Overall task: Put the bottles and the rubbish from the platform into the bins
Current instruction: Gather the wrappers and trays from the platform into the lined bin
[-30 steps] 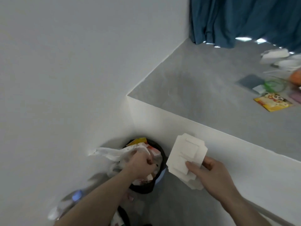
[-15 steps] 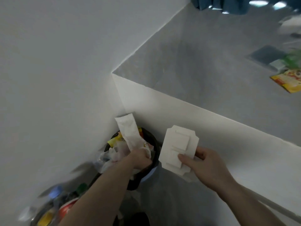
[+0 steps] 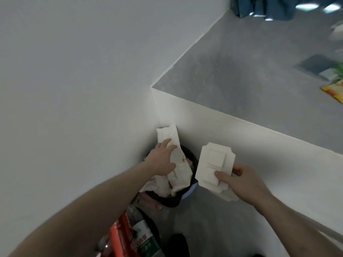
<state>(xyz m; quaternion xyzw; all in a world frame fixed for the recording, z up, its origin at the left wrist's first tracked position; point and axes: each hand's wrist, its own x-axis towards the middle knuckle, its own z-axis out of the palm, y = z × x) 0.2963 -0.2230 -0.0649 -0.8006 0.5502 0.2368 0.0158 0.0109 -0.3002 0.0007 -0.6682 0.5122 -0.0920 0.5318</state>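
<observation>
A black-lined bin (image 3: 187, 154) stands in the corner below the platform, stuffed with white wrappers. A long white plastic wrapper (image 3: 171, 138) sticks up out of it against the wall. My left hand (image 3: 162, 160) lies on that wrapper with its fingers straight, pressing it toward the bin. To the right, my right hand (image 3: 239, 179) pinches a flattened white cardboard box (image 3: 213, 166) by its lower edge and holds it upright beside the bin. A second bin (image 3: 141, 236) at the bottom holds bottles with green and red labels.
The grey platform (image 3: 241, 75) runs to the upper right, with a white front face. On its right edge lie a yellow packet (image 3: 334, 90), a green-and-white item (image 3: 332, 73) and a grey flat piece (image 3: 313, 64). A blue curtain (image 3: 259, 6) hangs at the back.
My left hand has let go of the white wrapper and now lies flat on it with straight fingers. The cardboard box in my right hand stays beside the bin. The view has tilted down.
</observation>
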